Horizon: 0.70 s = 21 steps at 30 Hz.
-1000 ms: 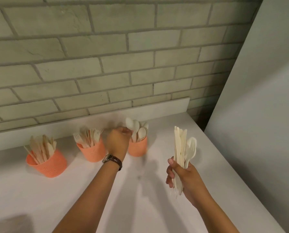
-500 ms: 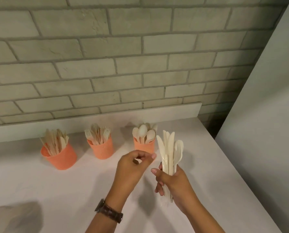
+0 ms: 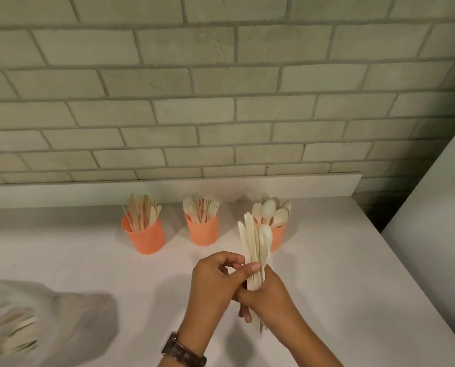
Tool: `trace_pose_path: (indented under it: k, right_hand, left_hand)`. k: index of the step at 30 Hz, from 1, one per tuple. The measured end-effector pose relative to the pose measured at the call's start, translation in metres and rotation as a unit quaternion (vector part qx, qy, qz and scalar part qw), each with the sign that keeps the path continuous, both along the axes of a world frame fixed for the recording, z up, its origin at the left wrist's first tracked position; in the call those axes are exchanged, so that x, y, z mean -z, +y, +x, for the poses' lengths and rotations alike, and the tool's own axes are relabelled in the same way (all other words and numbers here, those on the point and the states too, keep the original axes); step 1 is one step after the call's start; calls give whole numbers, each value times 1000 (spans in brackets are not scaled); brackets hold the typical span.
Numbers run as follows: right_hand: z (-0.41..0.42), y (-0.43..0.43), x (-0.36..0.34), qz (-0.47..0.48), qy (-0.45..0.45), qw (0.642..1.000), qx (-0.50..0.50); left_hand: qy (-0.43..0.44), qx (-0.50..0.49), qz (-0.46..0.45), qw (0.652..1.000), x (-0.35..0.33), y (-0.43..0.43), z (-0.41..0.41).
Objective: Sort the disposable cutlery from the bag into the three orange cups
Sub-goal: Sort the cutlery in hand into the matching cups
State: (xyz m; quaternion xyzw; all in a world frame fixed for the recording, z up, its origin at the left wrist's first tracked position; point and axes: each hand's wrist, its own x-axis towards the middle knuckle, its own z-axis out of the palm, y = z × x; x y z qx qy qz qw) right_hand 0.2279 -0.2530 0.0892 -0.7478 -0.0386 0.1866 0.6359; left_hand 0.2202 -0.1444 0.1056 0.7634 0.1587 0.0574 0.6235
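Note:
Three orange cups stand in a row near the wall: the left cup (image 3: 145, 238) holds knives, the middle cup (image 3: 203, 231) holds forks, the right cup (image 3: 278, 235) holds spoons. My right hand (image 3: 267, 294) grips an upright bundle of pale cutlery (image 3: 255, 242) in front of the right cup. My left hand (image 3: 215, 279), with a watch on its wrist, pinches a piece at the left side of that bundle. A clear plastic bag (image 3: 30, 321) with more cutlery inside lies at the lower left.
A white counter (image 3: 340, 274) runs to a low white backsplash (image 3: 313, 185) under a grey brick wall. A white panel (image 3: 438, 221) rises on the right, just past the counter's right edge.
My left hand drew back from the spoon cup and came to the bundle, where its fingers now pinch a piece. The view tilted down, bringing the bag into sight.

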Motion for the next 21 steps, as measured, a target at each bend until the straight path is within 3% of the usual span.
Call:
trace_pose_path:
  k: [7, 11, 17, 21]
  right_hand:
    - [-1, 26, 1, 40, 9, 998, -51]
    - [0, 32, 0, 80, -11, 994, -76]
    - [-5, 42, 4, 58, -62, 993, -87]
    - [-8, 49, 3, 92, -38, 992, -73]
  left_hand:
    - [9, 6, 17, 1000, -7, 32, -7]
    - [21, 49, -28, 998, -11, 48, -7]
    - [34, 129, -128, 983, -18, 71, -7]
    - [46, 136, -141, 980, -13, 82, -5]
